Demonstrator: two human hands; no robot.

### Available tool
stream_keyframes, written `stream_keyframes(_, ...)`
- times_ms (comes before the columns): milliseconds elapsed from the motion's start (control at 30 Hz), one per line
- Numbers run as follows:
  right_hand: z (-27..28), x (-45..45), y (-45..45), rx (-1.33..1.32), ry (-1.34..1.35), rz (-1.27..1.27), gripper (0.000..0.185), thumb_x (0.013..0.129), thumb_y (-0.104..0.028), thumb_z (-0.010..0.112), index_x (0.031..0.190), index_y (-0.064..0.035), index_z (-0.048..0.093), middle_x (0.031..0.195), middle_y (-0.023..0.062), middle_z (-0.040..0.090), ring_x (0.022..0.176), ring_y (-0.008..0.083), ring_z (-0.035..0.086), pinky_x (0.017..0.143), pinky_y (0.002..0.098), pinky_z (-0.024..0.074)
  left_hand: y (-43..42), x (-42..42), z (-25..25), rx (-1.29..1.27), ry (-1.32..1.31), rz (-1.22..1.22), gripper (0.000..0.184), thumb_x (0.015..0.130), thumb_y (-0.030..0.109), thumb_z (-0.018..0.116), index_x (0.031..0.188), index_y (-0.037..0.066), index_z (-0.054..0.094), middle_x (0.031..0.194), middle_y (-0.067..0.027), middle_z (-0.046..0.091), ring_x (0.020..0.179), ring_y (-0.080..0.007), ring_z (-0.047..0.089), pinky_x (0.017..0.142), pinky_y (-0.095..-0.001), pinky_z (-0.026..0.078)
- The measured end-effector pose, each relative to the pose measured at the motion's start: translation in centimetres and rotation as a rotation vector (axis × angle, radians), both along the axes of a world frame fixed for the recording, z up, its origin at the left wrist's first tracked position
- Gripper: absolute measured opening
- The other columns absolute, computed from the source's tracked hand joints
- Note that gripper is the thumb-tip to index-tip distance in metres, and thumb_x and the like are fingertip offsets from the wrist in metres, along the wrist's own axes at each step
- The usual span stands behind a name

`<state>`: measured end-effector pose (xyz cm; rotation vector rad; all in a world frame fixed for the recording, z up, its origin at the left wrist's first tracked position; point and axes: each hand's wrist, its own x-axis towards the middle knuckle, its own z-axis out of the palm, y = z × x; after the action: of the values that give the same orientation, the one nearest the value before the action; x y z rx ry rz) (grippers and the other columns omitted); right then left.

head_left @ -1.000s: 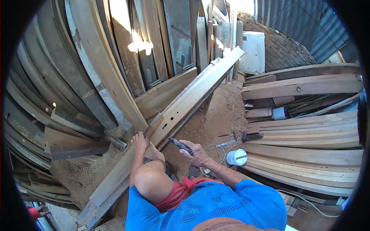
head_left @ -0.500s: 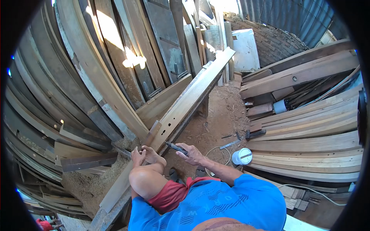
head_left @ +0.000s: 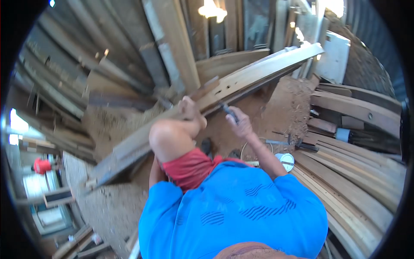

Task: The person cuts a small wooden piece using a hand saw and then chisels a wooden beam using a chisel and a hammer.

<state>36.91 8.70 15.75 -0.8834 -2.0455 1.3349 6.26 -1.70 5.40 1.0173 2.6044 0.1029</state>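
My right hand (head_left: 242,125) is closed round a slim dark tool (head_left: 230,113), whose tip points at the near edge of a long pale plank (head_left: 254,77). Dark holes show in the plank's face. A smaller brown wood piece (head_left: 206,89) lies against its far side. My bare foot (head_left: 192,113) rests on the lower part of the wood. The left forearm (head_left: 157,173) shows beside the red shorts, but my left hand is hidden behind my leg.
A white bucket (head_left: 284,161) stands right of my right arm, near a dark-headed tool (head_left: 307,146). Stacked boards (head_left: 358,108) fill the right side; tall boards lean at the back. Sawdust (head_left: 110,129) lies at left. A person in red (head_left: 42,165) is far left.
The view has swung left and blurred. My left hand has left the wood by my foot and gone out of sight behind my leg. My right hand still holds the dark tool.
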Motion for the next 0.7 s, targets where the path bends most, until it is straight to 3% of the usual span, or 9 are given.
stream_keyframes(33,-0.8,-0.2,0.1,0.066,0.018,0.012,0.042,0.097,-0.025,0.069,0.131,-0.0035,0.059,0.093,0.0184,0.071,0.081,0.0280,0.071,0.074,0.0376,0.0546,2.1,0.3,-0.4,-0.015,0.068,0.024,0.047,0.104,0.031,0.044,0.143,0.004,0.050,0.141,-0.0211,0.058,0.135,-0.0335,0.051,0.109,-0.0342,0.040)
stream_keyframes(200,-2.7,-0.4,-0.3,0.138,0.054,0.013,0.043,0.099,-0.026,0.066,0.133,-0.0020,0.058,0.105,0.0234,0.072,0.092,0.0332,0.073,0.082,0.0401,0.0553,6.4,-0.2,-1.1,-0.031,0.328,0.162,0.042,0.109,0.023,0.036,0.145,0.006,0.049,0.141,-0.0180,0.060,0.134,-0.0299,0.052,0.105,-0.0277,0.044)
stream_keyframes(333,-0.7,-0.8,-0.3,0.019,-0.022,0.016,0.045,0.099,-0.025,0.066,0.135,-0.0003,0.058,0.111,0.0243,0.071,0.100,0.0341,0.073,0.087,0.0401,0.0551,-9.1,-7.8,2.8,0.306,-0.318,0.065,0.057,0.093,0.034,0.067,0.139,0.002,0.055,0.141,-0.0192,0.058,0.135,-0.0356,0.050,0.114,-0.0425,0.038)
stream_keyframes(433,-0.7,-0.8,-0.6,0.022,-0.025,0.007,0.046,0.099,-0.025,0.067,0.135,0.0007,0.058,0.110,0.0230,0.072,0.098,0.0313,0.074,0.086,0.0386,0.0554,-3.3,-6.9,4.0,0.407,-0.035,-0.035,0.070,0.083,0.038,0.078,0.138,0.001,0.056,0.142,-0.0207,0.057,0.134,-0.0381,0.051,0.116,-0.0482,0.036)
stream_keyframes(533,0.4,-1.2,-0.8,0.076,-0.033,0.004,0.047,0.098,-0.024,0.068,0.136,0.0016,0.057,0.110,0.0213,0.072,0.095,0.0266,0.073,0.084,0.0366,0.0555,2.1,-6.5,3.7,0.394,0.007,-0.198,0.073,0.081,0.036,0.078,0.142,0.004,0.054,0.142,-0.0217,0.057,0.133,-0.0388,0.050,0.116,-0.0487,0.036)
stream_keyframes(700,1.3,-1.7,-1.0,0.038,-0.098,0.019,0.048,0.098,-0.024,0.069,0.137,0.0018,0.057,0.105,0.0190,0.071,0.088,0.0213,0.070,0.080,0.0340,0.0550,7.8,-4.9,0.3,0.245,0.002,-0.250,0.036,0.080,0.023,0.069,0.110,0.006,0.063,0.117,-0.0196,0.068,0.116,-0.0401,0.062,0.097,-0.0538,0.048)
